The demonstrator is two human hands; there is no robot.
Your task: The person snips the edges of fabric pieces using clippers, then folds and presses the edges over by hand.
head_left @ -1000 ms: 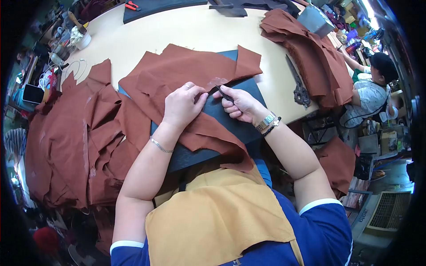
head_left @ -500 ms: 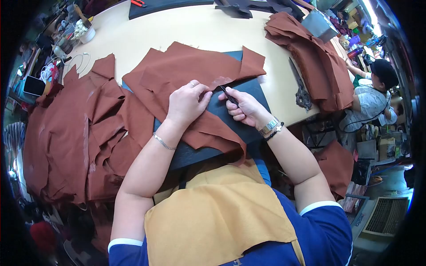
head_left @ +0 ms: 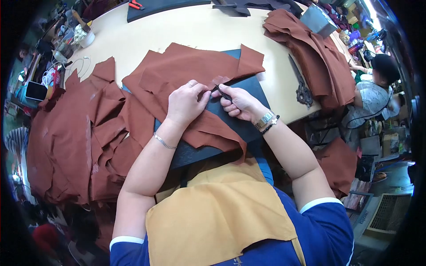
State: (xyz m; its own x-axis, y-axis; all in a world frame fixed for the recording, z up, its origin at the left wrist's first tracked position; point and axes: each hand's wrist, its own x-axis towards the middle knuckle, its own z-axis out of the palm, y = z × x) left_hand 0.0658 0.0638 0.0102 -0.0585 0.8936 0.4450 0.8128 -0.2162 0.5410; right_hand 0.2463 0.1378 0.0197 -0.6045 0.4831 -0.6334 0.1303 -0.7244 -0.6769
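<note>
A reddish-brown fabric piece [head_left: 191, 64] lies over a dark board [head_left: 253, 91] on the pale table. My left hand [head_left: 187, 101] pinches the fabric's edge near the middle of the board. Close to its fingertips, my right hand [head_left: 238, 103] grips a small dark cutting tool [head_left: 223, 92], its tip pointing up and left at the fabric edge. A whitish mark [head_left: 220, 80] shows on the cloth just above the tool. One fabric strip hangs down toward the tan apron [head_left: 217, 217].
More brown fabric [head_left: 62, 146] is heaped at the left, with another stack [head_left: 310, 62] at the right. Large dark shears [head_left: 301, 88] lie beside that stack. A white cup [head_left: 85, 37] stands at the back left. Another person [head_left: 377, 88] sits at the far right.
My right hand has moved slightly up and left, bringing the tool nearer my left fingertips. The tool has turned a little. My left hand has barely moved.
</note>
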